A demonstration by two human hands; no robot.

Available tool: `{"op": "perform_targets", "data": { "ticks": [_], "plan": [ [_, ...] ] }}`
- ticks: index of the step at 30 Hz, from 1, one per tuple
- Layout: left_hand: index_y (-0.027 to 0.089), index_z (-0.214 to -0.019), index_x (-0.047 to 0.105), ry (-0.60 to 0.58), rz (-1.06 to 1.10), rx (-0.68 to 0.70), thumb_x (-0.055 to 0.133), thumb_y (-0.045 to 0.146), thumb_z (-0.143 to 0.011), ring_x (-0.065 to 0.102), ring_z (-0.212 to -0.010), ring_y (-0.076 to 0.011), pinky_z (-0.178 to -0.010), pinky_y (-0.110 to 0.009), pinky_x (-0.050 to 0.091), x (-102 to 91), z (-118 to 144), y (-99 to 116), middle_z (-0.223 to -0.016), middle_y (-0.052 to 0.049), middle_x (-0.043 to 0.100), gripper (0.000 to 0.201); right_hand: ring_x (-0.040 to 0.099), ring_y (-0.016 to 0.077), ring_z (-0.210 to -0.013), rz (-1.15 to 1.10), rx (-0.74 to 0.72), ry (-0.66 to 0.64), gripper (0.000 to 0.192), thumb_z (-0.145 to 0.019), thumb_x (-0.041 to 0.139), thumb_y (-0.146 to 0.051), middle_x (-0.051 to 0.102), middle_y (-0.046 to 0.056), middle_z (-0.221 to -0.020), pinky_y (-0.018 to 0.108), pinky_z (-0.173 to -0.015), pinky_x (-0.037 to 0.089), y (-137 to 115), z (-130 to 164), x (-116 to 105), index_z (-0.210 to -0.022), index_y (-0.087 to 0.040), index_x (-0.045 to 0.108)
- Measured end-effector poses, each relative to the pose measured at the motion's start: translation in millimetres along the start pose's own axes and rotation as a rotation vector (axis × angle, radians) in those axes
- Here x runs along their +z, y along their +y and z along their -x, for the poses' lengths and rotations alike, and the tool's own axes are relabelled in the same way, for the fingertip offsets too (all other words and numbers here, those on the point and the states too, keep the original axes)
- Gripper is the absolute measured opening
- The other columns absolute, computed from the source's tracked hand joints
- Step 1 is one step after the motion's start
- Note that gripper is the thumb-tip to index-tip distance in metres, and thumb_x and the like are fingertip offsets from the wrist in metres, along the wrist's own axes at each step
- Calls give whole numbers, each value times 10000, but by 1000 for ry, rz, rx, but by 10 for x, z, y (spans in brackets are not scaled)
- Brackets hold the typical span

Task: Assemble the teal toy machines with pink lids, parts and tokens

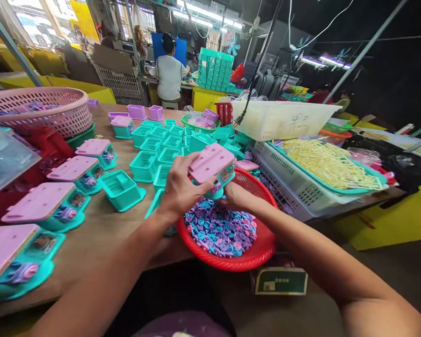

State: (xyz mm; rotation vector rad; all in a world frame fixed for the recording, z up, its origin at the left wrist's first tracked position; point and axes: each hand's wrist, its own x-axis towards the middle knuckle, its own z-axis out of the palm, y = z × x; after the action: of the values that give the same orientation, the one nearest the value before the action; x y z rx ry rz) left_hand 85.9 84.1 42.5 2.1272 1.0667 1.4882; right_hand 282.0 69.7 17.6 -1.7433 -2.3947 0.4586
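Note:
My left hand (182,187) is closed around a small teal plastic box with a pink lid (212,163), tilted above a red basket (228,264). Small spiral-patterned pieces (221,231) in purple, blue and pink fill much of that basket. Close beside the box, my right hand (233,196) reaches over the pieces; its fingertips are hidden behind the box and among the pieces, so what they hold does not show. On the table to the left stand several similar pink-lidded boxes (44,201) in a row. Many teal open boxes (143,164) sit beyond my left hand.
A pink basket (70,119) with purple parts is at the left. On the right, a crate (294,187) bears a teal tray of yellow pieces (330,161), with a white bin (284,117) behind. A plug (239,119) hangs over the table. A seated person (170,70) works farther back.

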Motion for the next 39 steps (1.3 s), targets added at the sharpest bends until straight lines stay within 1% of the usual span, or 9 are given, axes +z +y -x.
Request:
{"op": "perform_targets", "data": {
  "ticks": [4, 10, 13, 16, 19, 22, 27, 33, 39],
  "plan": [
    [158, -1266, 544, -192, -59, -45, 715, 331, -767, 557, -1164, -255, -1036, -406, 465, 363, 117, -150, -1205, -123, 563, 555, 615, 223, -936, 118, -3, -86, 130, -824, 628, -228, 688, 77, -959, 295, -836, 455, 193, 438, 61, -918, -181, 704],
    [169, -1098, 598, -180, -251, 138, 620, 258, -837, 564, -1121, -260, -989, -400, 467, 264, 194, -34, -1122, -108, 594, 277, 633, 202, -833, 159, 55, -85, 157, -819, 644, -223, 702, 87, -928, 262, -736, 439, 350, 890, -47, -945, -171, 721],
    [181, -927, 631, -383, -276, 139, 613, 263, -835, 629, -959, -225, -854, -330, 503, 217, 251, 114, -981, -71, 664, 125, 632, 170, -834, 138, 22, -104, 154, -844, 612, -208, 706, 50, -931, 232, -739, 431, 286, 995, -32, -950, -202, 724],
    [191, -889, 672, -710, -386, 31, 561, 282, -863, 656, -802, -206, -703, -294, 488, 259, 322, 215, -869, -58, 706, 146, 629, 174, -858, 142, 21, -119, 168, -829, 627, -199, 701, 48, -934, 228, -739, 422, 223, 1006, 16, -963, -218, 727],
    [238, -902, 723, -1033, -378, 65, 601, 228, -810, 667, -753, -188, -646, -260, 460, 340, 417, 264, -821, -24, 730, 153, 624, 198, -857, 165, 48, -110, 199, -834, 614, -197, 691, 72, -911, 246, -717, 410, 184, 982, 54, -1001, -211, 721],
    [261, -840, 740, -1169, -361, 107, 673, 171, -706, 672, -747, -189, -616, -246, 443, 409, 501, 282, -802, -8, 736, 175, 619, 198, -873, 162, 32, -84, 211, -851, 586, -196, 683, 82, -958, 247, -715, 403, 113, 976, 76, -1022, -204, 709],
    [223, -818, 727, -1182, -424, 75, 633, 122, -692, 675, -783, -241, -623, -286, 432, 451, 547, 286, -785, -58, 726, 187, 602, 148, -766, 58, -58, -228, 132, -812, 644, -196, 686, 33, -877, 217, -671, 392, -57, 1000, 96, -926, -204, 709],
    [219, -882, 685, -1155, -398, 21, 644, 148, -684, 663, -795, -232, -644, -277, 430, 462, 541, 209, -851, -57, 721, 214, 612, 160, -826, 101, -123, -151, 119, -818, 642, -221, 674, 44, -958, 227, -665, 382, -123, 1005, 138, -921, -203, 699],
    [187, -873, 622, -1098, -310, -14, 589, 148, -694, 637, -755, -213, -588, -264, 374, 449, 545, 157, -828, -59, 697, 186, 613, 159, -767, 183, -170, -248, 147, -829, 629, -248, 681, 43, -904, 236, -586, 348, -181, 914, 205, -932, -219, 729]
  ]
}}
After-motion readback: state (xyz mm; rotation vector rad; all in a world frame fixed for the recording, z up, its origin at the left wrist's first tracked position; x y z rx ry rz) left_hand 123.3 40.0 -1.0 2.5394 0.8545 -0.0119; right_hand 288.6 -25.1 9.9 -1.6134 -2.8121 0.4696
